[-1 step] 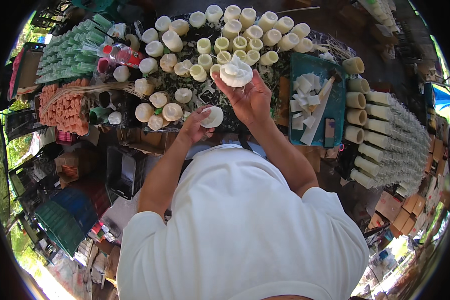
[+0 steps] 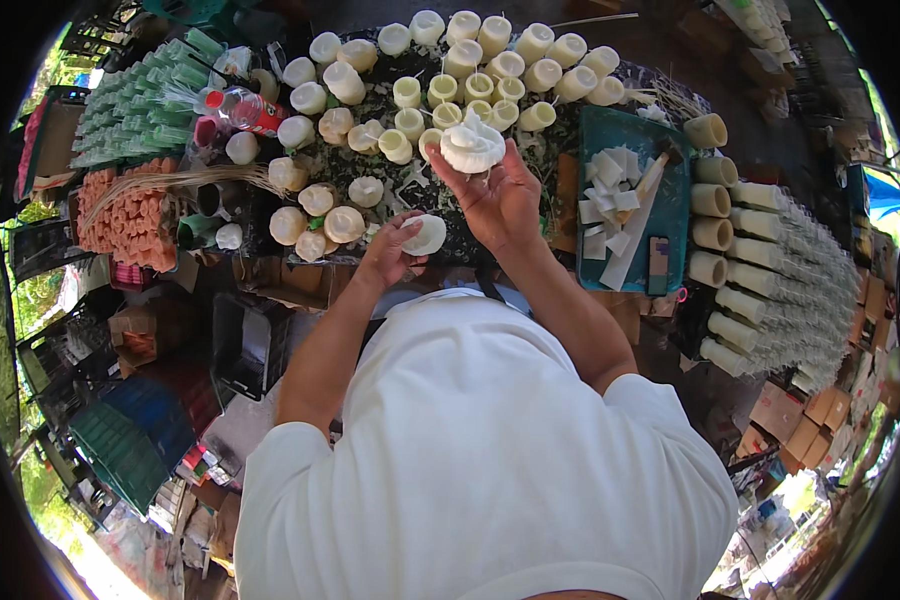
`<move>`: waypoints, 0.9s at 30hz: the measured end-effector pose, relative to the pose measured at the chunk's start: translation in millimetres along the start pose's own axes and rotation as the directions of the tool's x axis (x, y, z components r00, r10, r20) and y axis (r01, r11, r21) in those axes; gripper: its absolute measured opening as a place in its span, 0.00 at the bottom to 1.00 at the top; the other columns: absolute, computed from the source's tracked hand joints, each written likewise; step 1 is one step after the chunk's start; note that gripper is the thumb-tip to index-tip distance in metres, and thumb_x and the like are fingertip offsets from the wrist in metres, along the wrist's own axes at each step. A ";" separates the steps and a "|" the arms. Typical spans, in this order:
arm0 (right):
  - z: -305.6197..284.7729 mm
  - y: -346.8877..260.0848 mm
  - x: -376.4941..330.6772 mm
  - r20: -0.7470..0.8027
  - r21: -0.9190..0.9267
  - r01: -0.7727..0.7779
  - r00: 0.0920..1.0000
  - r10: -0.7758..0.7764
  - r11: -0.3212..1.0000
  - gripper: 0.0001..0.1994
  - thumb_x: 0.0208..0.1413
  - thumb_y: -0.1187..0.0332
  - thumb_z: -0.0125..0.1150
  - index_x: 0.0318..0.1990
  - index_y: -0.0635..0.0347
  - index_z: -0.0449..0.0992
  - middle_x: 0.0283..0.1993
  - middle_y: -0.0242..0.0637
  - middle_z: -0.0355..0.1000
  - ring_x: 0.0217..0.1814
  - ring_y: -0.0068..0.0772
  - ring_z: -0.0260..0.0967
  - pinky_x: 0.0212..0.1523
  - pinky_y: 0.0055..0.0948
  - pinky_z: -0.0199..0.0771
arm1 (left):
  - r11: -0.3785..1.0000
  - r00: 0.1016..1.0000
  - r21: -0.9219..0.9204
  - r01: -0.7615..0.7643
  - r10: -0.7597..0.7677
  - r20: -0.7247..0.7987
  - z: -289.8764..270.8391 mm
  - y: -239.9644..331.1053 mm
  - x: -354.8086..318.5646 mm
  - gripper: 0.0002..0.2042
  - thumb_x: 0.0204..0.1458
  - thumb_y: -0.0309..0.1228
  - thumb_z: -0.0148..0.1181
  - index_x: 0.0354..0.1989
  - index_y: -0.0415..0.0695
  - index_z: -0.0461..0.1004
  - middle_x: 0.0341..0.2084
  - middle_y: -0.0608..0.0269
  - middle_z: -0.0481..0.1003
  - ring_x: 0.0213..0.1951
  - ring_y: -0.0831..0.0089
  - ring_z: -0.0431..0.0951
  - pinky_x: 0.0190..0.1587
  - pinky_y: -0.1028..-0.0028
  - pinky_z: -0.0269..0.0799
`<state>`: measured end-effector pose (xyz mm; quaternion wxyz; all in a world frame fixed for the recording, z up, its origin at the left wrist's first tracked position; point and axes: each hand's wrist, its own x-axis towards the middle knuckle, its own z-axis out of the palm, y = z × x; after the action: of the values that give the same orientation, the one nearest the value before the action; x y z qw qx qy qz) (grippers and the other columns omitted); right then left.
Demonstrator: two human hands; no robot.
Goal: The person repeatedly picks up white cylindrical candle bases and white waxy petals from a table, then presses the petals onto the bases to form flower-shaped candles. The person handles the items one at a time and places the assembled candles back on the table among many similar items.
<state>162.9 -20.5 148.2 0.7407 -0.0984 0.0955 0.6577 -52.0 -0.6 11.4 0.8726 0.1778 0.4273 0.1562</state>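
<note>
My right hand (image 2: pixel 505 200) is raised over the table and grips a white trimmed coconut (image 2: pixel 473 148) with a ruffled top. My left hand (image 2: pixel 388 252) is lower and to the left, closed on a small round white piece (image 2: pixel 428 235). Both hands hover over the near edge of a dark table (image 2: pixel 560 180). Several more trimmed white and pale yellow coconuts (image 2: pixel 345 222) lie across the table beyond and to the left of my hands.
A teal tray (image 2: pixel 595 260) with white cut strips and a long tool lies to the right. Stacks of clear cups (image 2: pixel 790 290) run along the far right. Green stacks (image 2: pixel 130 110), orange stacks (image 2: pixel 130 220) and a bottle (image 2: pixel 240 108) stand left. Crates (image 2: pixel 135 430) sit below left.
</note>
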 end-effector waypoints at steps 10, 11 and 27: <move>6.2 9.2 -14.5 0.114 -0.126 0.005 0.993 0.010 0.992 0.32 0.64 0.59 0.60 0.69 0.66 0.57 0.74 0.55 0.54 0.76 0.62 0.52 0.77 0.55 0.53 | 1.000 0.999 0.006 0.002 -0.002 0.032 -11.1 -12.3 17.7 0.21 0.57 0.43 0.67 0.56 0.52 0.71 0.36 0.61 0.80 0.27 0.68 0.80 0.22 0.71 0.73; 8.1 9.7 -15.2 0.139 -0.120 -0.029 0.989 0.046 0.992 0.33 0.64 0.58 0.61 0.70 0.65 0.57 0.74 0.55 0.54 0.76 0.62 0.51 0.77 0.54 0.53 | 1.000 0.999 0.004 0.010 -0.010 0.044 -12.4 -11.3 17.1 0.21 0.57 0.43 0.67 0.56 0.53 0.71 0.36 0.61 0.80 0.26 0.68 0.80 0.20 0.72 0.71; 5.6 16.8 -6.8 0.504 -0.041 -0.398 0.784 0.363 0.917 0.49 0.57 0.36 0.59 0.73 0.64 0.50 0.71 0.62 0.55 0.69 0.62 0.63 0.61 0.42 0.79 | 1.000 0.999 -0.020 0.018 -0.018 0.035 2.9 2.0 -1.7 0.17 0.61 0.44 0.60 0.54 0.54 0.71 0.39 0.65 0.77 0.31 0.70 0.78 0.21 0.70 0.69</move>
<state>145.5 -23.5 155.2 0.5948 0.1221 -0.0603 0.7923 -50.9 0.0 15.1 0.8831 0.1679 0.4119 0.1495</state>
